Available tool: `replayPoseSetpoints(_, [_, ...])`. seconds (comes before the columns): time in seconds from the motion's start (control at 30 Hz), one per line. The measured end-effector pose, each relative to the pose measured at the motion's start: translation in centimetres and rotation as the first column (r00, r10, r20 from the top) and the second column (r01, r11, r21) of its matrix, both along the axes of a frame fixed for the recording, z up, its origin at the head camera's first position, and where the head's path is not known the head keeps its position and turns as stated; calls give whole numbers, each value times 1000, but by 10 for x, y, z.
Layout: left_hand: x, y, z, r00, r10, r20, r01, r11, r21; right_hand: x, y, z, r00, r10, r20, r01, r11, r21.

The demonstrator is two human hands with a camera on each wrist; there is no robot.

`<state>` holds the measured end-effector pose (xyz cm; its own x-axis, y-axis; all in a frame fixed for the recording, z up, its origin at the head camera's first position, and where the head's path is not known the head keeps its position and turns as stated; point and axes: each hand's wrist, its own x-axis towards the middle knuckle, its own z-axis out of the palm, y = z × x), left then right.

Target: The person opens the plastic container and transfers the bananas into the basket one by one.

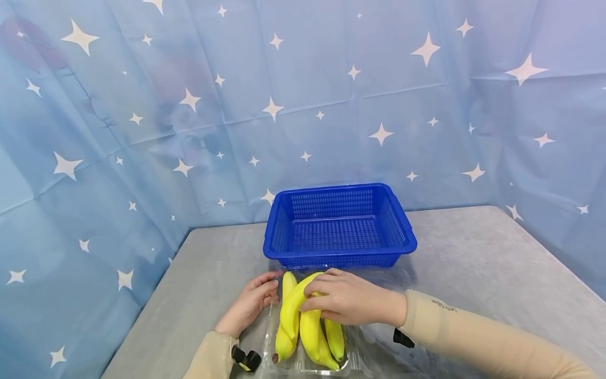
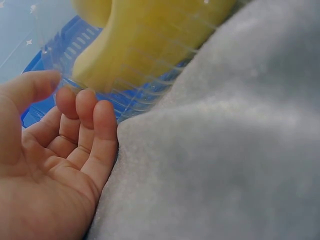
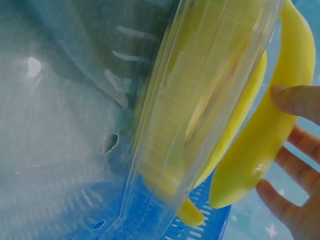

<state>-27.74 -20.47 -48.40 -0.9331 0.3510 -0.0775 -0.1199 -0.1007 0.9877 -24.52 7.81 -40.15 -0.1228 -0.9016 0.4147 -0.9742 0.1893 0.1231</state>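
Several yellow bananas (image 1: 310, 334) lie in a clear plastic clamshell box (image 1: 350, 363) on the table. My right hand (image 1: 343, 297) grips the top banana (image 1: 291, 310), thumb on one side and fingers on the other. In the right wrist view, that banana (image 3: 280, 115) stands just outside the box wall, beside the others. At the far left corner of the box, my left hand (image 1: 253, 300) pinches the thin plastic edge between thumb and curled fingers. The left wrist view shows the fingertips (image 2: 104, 117) close under a banana (image 2: 145, 45) seen through the plastic.
Right behind the box stands a blue perforated basket (image 1: 341, 258) with nothing in it. The grey table (image 1: 473, 263) extends to both sides. A blue curtain with white stars (image 1: 303, 105) hangs along the back and sides.
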Motion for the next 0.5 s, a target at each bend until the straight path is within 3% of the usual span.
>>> replayPoseSetpoints(0.5, [-1, 0, -2, 1000, -4, -18, 4, 1000, 1, -1, -1, 6, 1000, -15, 2, 15, 1000, 10])
